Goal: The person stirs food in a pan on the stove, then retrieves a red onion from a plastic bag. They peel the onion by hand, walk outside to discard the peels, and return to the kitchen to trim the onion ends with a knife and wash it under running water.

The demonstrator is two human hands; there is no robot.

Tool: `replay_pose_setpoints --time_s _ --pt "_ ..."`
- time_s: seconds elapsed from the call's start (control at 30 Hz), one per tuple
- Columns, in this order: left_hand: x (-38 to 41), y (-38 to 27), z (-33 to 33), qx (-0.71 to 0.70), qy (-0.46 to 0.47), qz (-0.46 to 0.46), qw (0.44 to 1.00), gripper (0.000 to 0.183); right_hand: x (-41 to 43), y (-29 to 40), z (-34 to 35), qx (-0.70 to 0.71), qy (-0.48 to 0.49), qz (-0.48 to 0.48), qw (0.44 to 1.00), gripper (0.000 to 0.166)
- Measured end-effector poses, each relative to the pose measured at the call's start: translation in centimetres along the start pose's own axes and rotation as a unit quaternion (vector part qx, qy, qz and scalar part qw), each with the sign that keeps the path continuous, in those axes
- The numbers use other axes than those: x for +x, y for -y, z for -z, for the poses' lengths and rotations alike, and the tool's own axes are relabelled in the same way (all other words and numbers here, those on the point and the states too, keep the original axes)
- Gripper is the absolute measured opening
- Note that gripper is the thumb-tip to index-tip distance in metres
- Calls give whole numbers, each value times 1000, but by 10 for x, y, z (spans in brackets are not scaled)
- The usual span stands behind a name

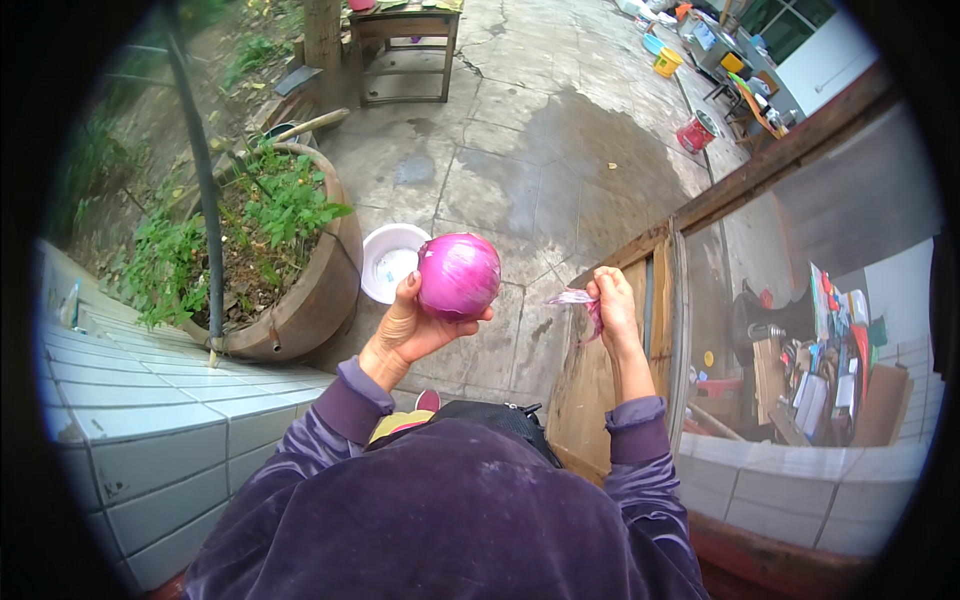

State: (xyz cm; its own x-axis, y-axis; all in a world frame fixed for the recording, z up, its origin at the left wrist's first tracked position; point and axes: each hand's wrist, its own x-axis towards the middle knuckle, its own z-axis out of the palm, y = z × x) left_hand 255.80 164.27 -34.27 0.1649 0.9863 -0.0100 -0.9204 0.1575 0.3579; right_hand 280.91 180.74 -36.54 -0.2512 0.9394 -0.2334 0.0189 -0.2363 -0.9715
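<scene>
A large red onion (460,276), glossy and purple, rests in my left hand (401,324). The thumb presses its left side and the fingers cup it from below. To the right, my right hand (616,306) is closed around strips of papery onion skin (574,298), which stick out to the left of the fist. The onion and the skin strips are well apart. Below and behind the onion, on the ground, stands a white plastic basin (377,264) with some pale matter in it; the onion hides part of its rim.
A large round planter (346,259) with green plants stands at left, beside a tiled ledge (150,415). A wooden door (600,382) and a glass window (795,322) bound the right. Farther off are a wooden table (405,28), a red bucket (697,133) and a wet patch on the paving (592,157).
</scene>
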Motion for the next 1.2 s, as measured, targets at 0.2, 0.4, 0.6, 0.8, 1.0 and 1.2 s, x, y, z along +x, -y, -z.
replay_pose_setpoints --time_s 0.2,0.4,0.6,0.8,1.0,1.2 --pt "65 -37 -20 306 -33 -38 951 93 35 109 -53 -159 303 109 933 42" --pt "141 -39 -14 378 -99 -70 918 89 110 136 -57 -340 366 213 840 67" --pt "222 -22 6 294 -170 -163 926 73 184 136 -44 -314 338 154 873 66" --pt "287 -40 14 201 -144 -100 964 76 255 144 -38 -196 378 170 889 35" --pt "353 -84 56 227 -104 -33 968 58 335 144 -47 -184 405 198 873 16" --pt "444 -137 88 207 -111 -17 972 58 415 163 -75 -318 294 252 866 11"
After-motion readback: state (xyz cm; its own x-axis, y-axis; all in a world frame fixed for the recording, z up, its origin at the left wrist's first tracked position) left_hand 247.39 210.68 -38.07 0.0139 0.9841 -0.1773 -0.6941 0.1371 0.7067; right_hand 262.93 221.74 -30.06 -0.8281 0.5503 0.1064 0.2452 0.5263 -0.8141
